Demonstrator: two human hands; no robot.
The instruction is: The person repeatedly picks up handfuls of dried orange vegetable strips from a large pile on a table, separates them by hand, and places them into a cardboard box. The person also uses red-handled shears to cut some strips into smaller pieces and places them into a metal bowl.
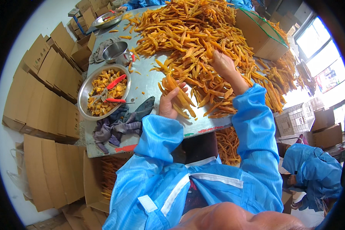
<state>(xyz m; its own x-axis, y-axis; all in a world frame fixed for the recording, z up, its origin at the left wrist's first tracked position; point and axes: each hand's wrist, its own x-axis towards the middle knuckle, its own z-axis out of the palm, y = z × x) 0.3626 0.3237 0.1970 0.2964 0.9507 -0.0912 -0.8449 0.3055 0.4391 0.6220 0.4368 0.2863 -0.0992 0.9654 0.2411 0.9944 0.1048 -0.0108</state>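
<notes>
My left hand [169,102] holds a small bundle of orange dried strips [176,92], which look like sweet potato, above the near part of the metal table [143,77]. Further forward and to the right, my right hand [224,64] is in the big pile of the same strips [187,28]. Its fingers are curled at an upright strip [209,53]; the fingertips are partly hidden. Left of my hands, an oval steel bowl [83,100] contains cut orange pieces and a red-handled hand tool [115,83], perhaps pruning shears.
Behind the bowl stands a steel pot [115,51]; crumpled cloths [120,123] lie near the front edge. Another bowl [109,20] is at the far left. A cardboard box [260,34] borders the pile. Cartons [43,100] line the left wall. A co-worker in blue [313,169] is at right.
</notes>
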